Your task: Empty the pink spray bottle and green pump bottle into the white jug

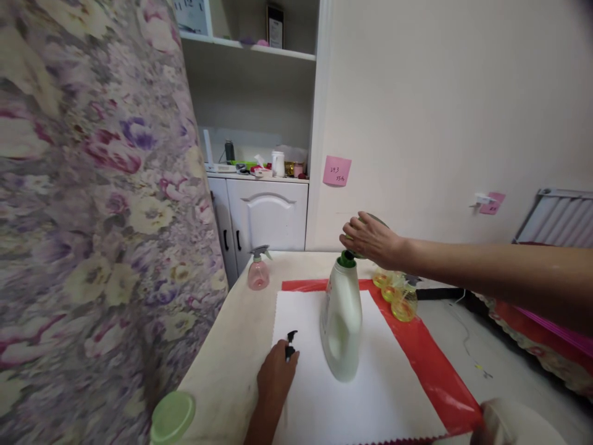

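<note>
A tall white detergent bottle (341,321) with a green neck stands on a white sheet (365,395) laid over a red mat (430,364). My right hand (370,240) hovers just above and behind its open neck, fingers closed round a green cap (373,218). My left hand (277,377) rests on the sheet's left edge, closed on a small black spray nozzle (290,345). Left of the bottle a pink spray bottle (258,271) stands on the table. Behind the white bottle are yellow spray bottles (401,299).
A flowered curtain (92,204) fills the left side. A pale green lid (172,418) sits at the table's near left corner. A white cupboard (266,213) with cluttered shelves stands behind. A pink note (336,170) hangs on the wall, and a radiator (560,216) is at the right.
</note>
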`<control>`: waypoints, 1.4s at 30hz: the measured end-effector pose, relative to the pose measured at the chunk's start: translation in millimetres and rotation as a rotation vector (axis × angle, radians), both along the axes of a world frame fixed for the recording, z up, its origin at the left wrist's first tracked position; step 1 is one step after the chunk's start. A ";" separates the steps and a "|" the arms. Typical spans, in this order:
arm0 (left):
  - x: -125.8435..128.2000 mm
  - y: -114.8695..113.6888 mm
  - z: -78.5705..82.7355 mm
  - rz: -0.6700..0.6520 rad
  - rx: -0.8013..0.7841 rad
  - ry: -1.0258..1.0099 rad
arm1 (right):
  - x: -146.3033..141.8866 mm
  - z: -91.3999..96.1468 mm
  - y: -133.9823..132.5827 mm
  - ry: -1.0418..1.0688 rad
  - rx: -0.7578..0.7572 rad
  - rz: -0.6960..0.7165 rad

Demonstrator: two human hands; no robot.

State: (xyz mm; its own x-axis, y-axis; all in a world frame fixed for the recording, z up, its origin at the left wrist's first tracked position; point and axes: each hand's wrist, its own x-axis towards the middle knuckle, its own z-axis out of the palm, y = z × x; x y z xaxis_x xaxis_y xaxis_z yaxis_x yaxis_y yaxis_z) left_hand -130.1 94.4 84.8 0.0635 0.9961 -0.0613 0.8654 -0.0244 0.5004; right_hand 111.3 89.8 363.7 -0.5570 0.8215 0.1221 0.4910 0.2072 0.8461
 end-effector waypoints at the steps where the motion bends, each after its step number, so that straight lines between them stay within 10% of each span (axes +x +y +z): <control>1: -0.2 -0.2 0.1 0.000 0.000 -0.004 | -2.0 -1.0 0.4 -0.001 -0.008 0.007; 24: -3.8 -1.8 -0.6 -0.017 0.042 -0.084 | -12.1 -34.8 2.3 0.191 0.028 0.205; 42: -1.5 -0.7 1.1 -0.017 0.047 -0.082 | -20.4 -16.4 -24.5 -0.076 0.067 -0.012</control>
State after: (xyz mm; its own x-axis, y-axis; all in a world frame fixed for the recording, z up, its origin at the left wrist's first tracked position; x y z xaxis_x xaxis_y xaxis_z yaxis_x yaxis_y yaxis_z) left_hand -131.6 93.7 85.9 0.0836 0.9965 -0.0083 0.8210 -0.0642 0.5673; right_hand 90.9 65.3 347.3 -0.5572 0.8194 0.1345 0.4270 0.1438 0.8927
